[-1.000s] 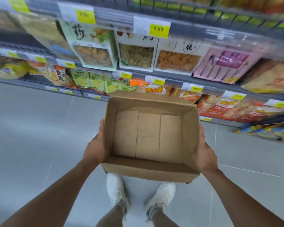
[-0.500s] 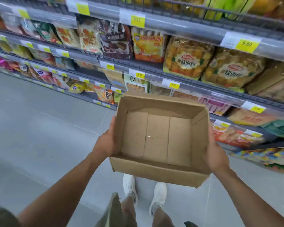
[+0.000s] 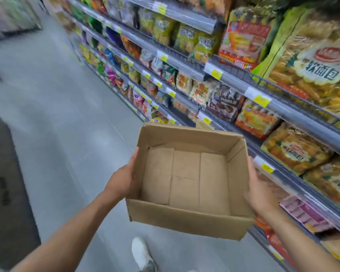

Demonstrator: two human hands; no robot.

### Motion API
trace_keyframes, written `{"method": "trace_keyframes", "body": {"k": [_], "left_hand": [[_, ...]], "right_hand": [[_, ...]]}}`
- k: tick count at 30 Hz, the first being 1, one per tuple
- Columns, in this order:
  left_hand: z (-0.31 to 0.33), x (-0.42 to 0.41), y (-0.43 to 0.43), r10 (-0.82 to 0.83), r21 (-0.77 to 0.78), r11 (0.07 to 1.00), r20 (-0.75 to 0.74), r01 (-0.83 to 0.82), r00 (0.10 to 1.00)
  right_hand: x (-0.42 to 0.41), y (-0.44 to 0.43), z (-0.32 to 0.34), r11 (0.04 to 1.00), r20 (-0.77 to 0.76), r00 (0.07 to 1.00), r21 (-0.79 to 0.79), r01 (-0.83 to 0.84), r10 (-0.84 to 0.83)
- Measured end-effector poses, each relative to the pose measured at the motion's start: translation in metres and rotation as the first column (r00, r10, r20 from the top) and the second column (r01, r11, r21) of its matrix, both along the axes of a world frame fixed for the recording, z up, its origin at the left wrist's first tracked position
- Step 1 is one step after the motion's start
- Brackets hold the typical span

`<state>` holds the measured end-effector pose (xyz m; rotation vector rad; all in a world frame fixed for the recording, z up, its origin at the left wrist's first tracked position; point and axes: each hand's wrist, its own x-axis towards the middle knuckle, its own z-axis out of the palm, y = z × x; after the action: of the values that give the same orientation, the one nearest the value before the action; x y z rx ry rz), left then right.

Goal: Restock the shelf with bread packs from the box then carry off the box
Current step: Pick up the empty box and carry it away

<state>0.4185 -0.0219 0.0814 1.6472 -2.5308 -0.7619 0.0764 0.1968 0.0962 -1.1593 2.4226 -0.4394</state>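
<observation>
I hold an open brown cardboard box (image 3: 186, 218) in front of me, off the floor, and nothing lies inside it. My left hand (image 3: 122, 181) grips its left wall. On the right wall sits my right hand (image 3: 258, 193), fingers wrapped over the side. Bread packs (image 3: 296, 152) in clear bags with yellow-green labels fill the shelf (image 3: 294, 112) to my right, with a larger bread pack (image 3: 318, 61) on the tier above.
Long store shelving with snack bags and yellow price tags (image 3: 260, 99) runs along the right, receding to the far left. A grey tiled aisle floor (image 3: 63, 122) stretches ahead. A dark mat (image 3: 6, 193) lies at the left. My white shoe (image 3: 141, 252) shows below the box.
My view has swung left, from facing the shelf to looking down the aisle, and the shelving now runs along my right. The box stays held in both hands and has risen slightly.
</observation>
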Motion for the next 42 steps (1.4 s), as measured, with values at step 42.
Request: {"method": "trace_keyframes", "body": {"k": [42], "left_hand": [[0.034,0.332,-0.457,0.73,-0.09,0.667,-0.122,-0.74,0.673]], "right_hand": [[0.274,-0.8,0.028,0.655,-0.222,0.638,0.0,-0.756,0.737]]}}
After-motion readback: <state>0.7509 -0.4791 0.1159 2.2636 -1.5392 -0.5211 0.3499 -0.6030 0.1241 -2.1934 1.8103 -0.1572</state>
